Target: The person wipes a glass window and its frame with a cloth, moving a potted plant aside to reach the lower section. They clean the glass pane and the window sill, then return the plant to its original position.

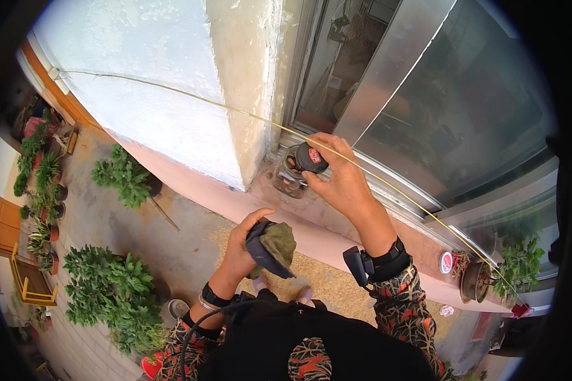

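My right hand (341, 171) grips a black round lid (311, 158) bearing a red label. Just under and beside the lid, a clear glass jar (288, 183) stands on the windowsill; brown pieces show inside. The lid overlaps the jar's mouth, and I cannot tell whether the two touch. Lower and to the left, my left hand (240, 247) is closed around a folded cloth (274, 245), dark grey on one side and olive green on the other. It is held in the air, away from the sill.
A yellow cord (209, 101) stretches across the window, passing over my right hand. Sliding glass panes (438, 114) rise behind the sill (333, 224). Farther right are a small round tub (446, 263) and a potted plant (476, 282). Grain (326, 276) covers the ground; leafy plants (107, 290) stand left.
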Motion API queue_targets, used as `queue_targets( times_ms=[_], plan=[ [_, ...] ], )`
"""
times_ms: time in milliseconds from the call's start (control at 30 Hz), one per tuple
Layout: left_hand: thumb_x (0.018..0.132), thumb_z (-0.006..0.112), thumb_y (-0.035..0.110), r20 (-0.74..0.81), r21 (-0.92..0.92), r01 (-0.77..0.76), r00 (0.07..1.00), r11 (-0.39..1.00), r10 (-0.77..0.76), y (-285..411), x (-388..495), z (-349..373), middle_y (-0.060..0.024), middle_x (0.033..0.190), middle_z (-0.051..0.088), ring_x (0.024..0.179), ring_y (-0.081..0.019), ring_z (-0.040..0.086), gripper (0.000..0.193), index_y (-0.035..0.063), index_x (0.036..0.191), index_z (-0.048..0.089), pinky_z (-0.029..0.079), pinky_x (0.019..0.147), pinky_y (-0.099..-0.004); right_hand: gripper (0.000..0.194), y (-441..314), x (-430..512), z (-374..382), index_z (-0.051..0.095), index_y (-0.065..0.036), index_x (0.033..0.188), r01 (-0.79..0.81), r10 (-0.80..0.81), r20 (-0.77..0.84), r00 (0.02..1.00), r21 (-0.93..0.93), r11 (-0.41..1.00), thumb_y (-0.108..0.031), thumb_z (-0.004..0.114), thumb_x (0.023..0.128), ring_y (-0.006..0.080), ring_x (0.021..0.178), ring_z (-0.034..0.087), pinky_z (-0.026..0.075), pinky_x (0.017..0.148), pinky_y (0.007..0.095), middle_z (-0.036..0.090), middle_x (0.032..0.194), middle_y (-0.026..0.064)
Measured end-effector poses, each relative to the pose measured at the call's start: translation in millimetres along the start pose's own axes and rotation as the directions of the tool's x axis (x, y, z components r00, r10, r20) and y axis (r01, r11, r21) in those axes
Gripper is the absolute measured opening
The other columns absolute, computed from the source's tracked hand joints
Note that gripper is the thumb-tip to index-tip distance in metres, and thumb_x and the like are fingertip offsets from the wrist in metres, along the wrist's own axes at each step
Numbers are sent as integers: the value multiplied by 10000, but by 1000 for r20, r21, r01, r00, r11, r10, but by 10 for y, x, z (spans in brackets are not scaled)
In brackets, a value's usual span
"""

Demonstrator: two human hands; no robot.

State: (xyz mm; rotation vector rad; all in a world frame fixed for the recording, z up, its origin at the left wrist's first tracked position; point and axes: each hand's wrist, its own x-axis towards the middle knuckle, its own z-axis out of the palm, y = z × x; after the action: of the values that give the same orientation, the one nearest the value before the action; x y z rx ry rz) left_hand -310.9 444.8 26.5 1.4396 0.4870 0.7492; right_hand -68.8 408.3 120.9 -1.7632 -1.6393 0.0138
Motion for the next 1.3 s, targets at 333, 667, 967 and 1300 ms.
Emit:
queue_targets(
  times_ms=[333, 667, 967, 1300],
  plan=[
    [815, 804, 74, -66, 350, -152, 980, 924, 187, 238, 242, 36, -141, 1434, 514, 890, -184, 605, 890, 49, 1570, 334, 510, 829, -322, 609, 341, -752, -118, 568, -28, 1346, -259, 249, -148, 957, -51, 965, -76, 783, 778, 411, 1125, 649, 584, 903, 432, 586, 1292, 203],
    [780, 793, 53, 27, 781, -176, 968, 599, 249, 536, 1001, 243, -226, 1470, 550, 1278, -304, 585, 857, 51, 1548, 414, 451, 1067, -359, 739, 913, -2748, -1071, 491, 5, 1431, -643, 368, -608, 704, -326, 693, -17, 782, 752, 415, 1232, 569, 481, 1047, 457, 550, 1364, 231],
    [817, 741, 41, 190, 882, -213, 977, 421, 97, 597, 1195, 299, -217, 1327, 635, 1213, -390, 624, 720, 69, 1492, 492, 477, 1028, -395, 637, 1566, -3648, -1782, 542, 1, 1372, -787, 391, -702, 595, -412, 459, -44, 735, 766, 424, 1155, 578, 485, 1019, 481, 605, 1260, 236],
    [795, 752, -5, 270, 884, -306, 952, 355, 148, 680, 1220, 434, -223, 1447, 562, 1322, -400, 554, 759, 86, 1499, 484, 465, 1084, -419, 701, 1009, -3233, -1579, 498, -15, 1450, -605, 304, -615, 727, -365, 708, -14, 750, 796, 423, 1277, 547, 446, 1075, 501, 557, 1403, 224]
  ],
)
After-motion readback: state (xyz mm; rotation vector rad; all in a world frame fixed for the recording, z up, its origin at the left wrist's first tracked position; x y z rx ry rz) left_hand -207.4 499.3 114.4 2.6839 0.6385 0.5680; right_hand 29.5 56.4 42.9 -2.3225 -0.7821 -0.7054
